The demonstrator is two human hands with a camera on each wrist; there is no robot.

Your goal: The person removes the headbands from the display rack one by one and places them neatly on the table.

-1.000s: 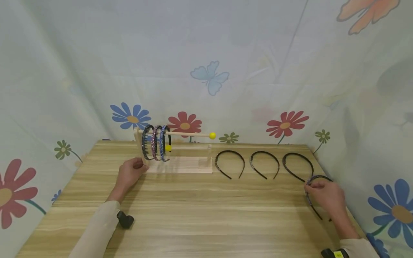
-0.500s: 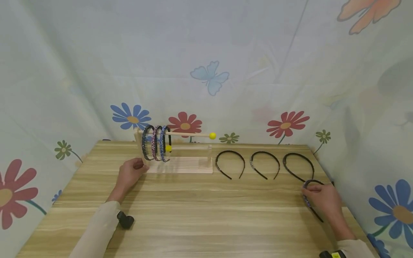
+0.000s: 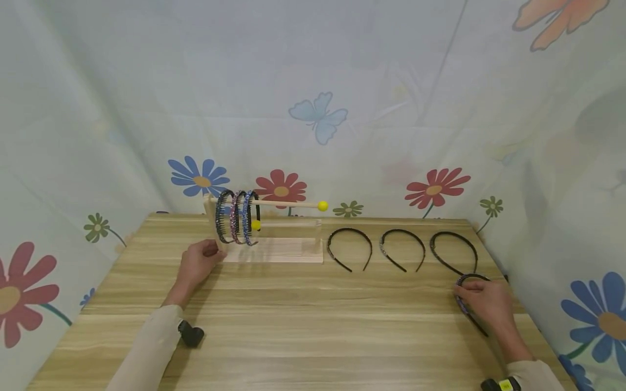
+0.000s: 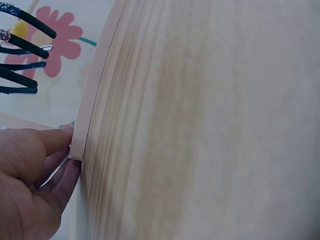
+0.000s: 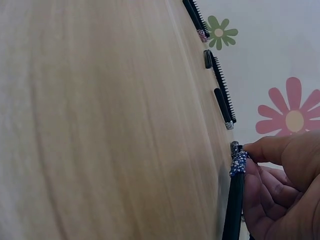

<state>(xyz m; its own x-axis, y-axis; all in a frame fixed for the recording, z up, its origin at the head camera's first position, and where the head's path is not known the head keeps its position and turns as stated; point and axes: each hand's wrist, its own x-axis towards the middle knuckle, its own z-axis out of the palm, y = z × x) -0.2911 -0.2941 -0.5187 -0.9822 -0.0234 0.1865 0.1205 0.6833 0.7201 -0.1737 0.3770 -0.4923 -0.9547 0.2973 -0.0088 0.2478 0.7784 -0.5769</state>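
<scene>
At the tabletop [image 3: 313, 326], pinches a headband [image 5: 235, 195] in the right grip [image 3: 489, 304], arch toward the backdrop [image 3: 313, 65], long axis slanting front to back; pinches the rack [image 3: 288, 251] in the left grip [image 3: 198, 263].

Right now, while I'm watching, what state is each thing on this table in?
Wooden stand: upright on the table
Left hand: pinching an edge of the stand
Right hand: pinching a glittery headband
Glittery headband: held; whether it touches the table is unclear
Three hung headbands: looped over the upper rod
Three loose headbands: lying in a row, ends toward the person
</scene>
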